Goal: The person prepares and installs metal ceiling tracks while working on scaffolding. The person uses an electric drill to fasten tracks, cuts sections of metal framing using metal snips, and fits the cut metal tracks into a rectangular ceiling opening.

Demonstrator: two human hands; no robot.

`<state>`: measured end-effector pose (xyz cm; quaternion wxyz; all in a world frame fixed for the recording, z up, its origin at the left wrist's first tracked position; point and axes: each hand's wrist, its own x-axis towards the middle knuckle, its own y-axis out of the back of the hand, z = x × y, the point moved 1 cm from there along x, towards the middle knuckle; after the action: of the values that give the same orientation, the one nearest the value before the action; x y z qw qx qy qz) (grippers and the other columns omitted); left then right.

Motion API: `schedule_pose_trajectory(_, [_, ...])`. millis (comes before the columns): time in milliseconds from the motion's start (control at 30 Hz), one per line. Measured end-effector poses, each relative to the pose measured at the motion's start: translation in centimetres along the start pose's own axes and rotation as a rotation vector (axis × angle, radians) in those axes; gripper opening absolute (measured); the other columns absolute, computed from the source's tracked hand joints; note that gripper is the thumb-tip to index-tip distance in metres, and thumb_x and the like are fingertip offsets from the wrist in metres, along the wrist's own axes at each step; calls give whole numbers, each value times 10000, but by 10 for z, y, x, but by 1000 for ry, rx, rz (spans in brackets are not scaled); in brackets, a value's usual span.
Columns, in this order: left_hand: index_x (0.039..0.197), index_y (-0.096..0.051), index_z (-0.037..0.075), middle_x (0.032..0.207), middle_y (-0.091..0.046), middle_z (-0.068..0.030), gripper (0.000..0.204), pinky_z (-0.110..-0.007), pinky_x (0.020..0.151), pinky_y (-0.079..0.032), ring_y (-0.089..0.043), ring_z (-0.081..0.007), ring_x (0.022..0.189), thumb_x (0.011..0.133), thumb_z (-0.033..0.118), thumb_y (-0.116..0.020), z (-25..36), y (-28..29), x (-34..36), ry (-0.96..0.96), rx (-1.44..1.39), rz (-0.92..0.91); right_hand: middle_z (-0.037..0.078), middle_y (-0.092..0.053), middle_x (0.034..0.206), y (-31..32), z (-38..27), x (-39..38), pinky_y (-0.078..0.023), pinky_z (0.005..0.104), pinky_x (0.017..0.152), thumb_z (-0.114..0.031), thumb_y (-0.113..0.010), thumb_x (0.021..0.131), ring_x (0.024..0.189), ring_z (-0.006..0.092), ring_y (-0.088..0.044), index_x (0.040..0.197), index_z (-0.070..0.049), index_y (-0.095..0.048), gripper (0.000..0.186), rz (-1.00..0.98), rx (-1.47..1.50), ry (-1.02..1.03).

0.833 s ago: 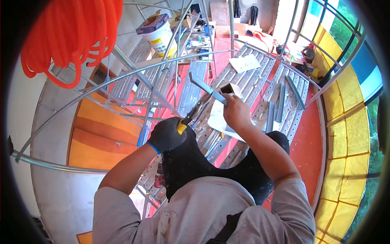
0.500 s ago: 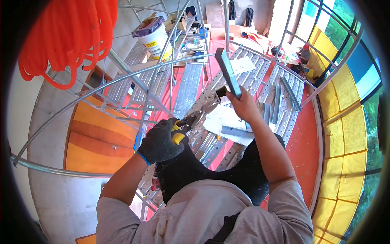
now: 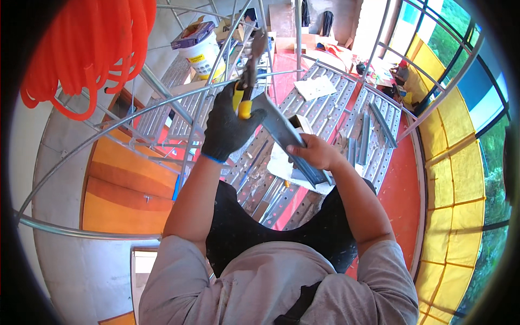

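Note:
In a dark glove, my left hand [image 3: 227, 129] is closed around the yellow handles of tin snips [image 3: 251, 73], whose blades point up and away from me. My bare right hand [image 3: 319, 153] grips a length of grey metal channel [image 3: 284, 130] near its lower end. The channel slants up to the left, its far end close beside my left hand and below the snips' blades. Whether that end touches the glove I cannot tell. Behind the channel, a white sheet [image 3: 278, 164] lies on the perforated metal planks [image 3: 338, 105].
More metal channel pieces [image 3: 383, 124] lie on the planks at right. A second white sheet [image 3: 315, 88] is farther off. Scaffold tubes [image 3: 130, 116] cross at left, below a hanging orange coiled hose [image 3: 89, 54]. A white bucket [image 3: 205, 58] stands at the back left; a person [image 3: 401, 72] is far right.
My left hand has risen with the snips, which have turned to point upward. My right hand has lowered and tilted the channel, bringing its far end left and down toward the left hand.

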<state>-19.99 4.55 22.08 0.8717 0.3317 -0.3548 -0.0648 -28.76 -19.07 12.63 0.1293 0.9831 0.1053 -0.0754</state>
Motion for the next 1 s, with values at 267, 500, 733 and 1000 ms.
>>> schedule_pose_trajectory(267, [1104,-678,35,955,-717,-95,429,-379,769,-561,-717,-225,845,834,343,-807,-57,-24,11,482,-513,-368,81,-712,880,-1,0,2,-562,335,736,-295,-705,972,783,152,-695,1149,22,-635,369,-154,11,-28])
schedule_pose_trajectory(500, [1024,-687,52,870,-686,-54,334,-344,653,-560,-680,-175,746,811,276,-813,-84,-35,-3,752,-855,-420,96,-707,849,-7,9,14,-570,353,682,-197,-707,961,737,176,-703,1101,47,-610,298,-294,13,-30])
schedule_pose_trajectory(733, [988,-678,19,806,-669,-87,358,-359,624,-549,-676,-210,689,783,276,-819,-104,-59,-14,828,-860,-468,153,-730,940,1,13,22,-541,402,834,-380,-725,928,920,249,-719,1112,23,-656,448,-233,-192,-133])
schedule_pose_trajectory(1000, [974,-675,4,819,-656,-95,265,-382,584,-582,-675,-227,679,826,203,-767,-84,-71,-17,821,-961,-298,257,-689,922,-8,-9,3,-519,468,816,-467,-742,893,909,381,-700,1174,28,-610,584,175,-585,-90])
